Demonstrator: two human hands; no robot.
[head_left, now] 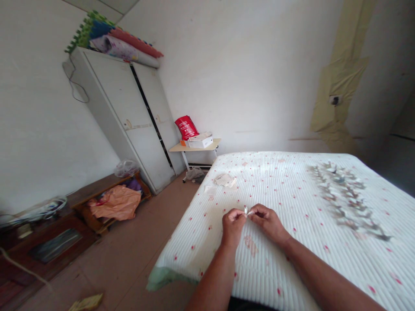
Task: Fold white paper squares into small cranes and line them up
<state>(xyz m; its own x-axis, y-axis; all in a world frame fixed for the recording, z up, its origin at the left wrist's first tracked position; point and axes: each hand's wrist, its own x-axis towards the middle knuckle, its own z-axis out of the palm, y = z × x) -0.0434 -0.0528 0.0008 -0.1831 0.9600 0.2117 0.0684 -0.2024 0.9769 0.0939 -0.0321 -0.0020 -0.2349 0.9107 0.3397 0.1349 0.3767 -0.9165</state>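
Both hands of a person, the left (234, 222) and the right (267, 222), grip a small whitish piece (246, 211) above a bed (259, 190).

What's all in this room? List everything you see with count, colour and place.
Small folded piece: one, whitish, between the hands
Blurred little figures: many, uncountable, grey-white-brown, bed's right side
Ribbed bed cover: one, white, red-spotted, on bed
Loose papers: count unclear, whitish, bed's far left
Tall cabinet: one, grey, back left
Jigsaw-edged mats: several, multicoloured, atop cabinet
Small table: one, tan-topped, beside cabinet
Shiny packet: one, red, on table
Box: one, white, on table
Crumpled sheet: one, orange, far left
Wall socket: one, white, right
Left hand: one, bare, pinching piece
Right hand: one, bare, likewise
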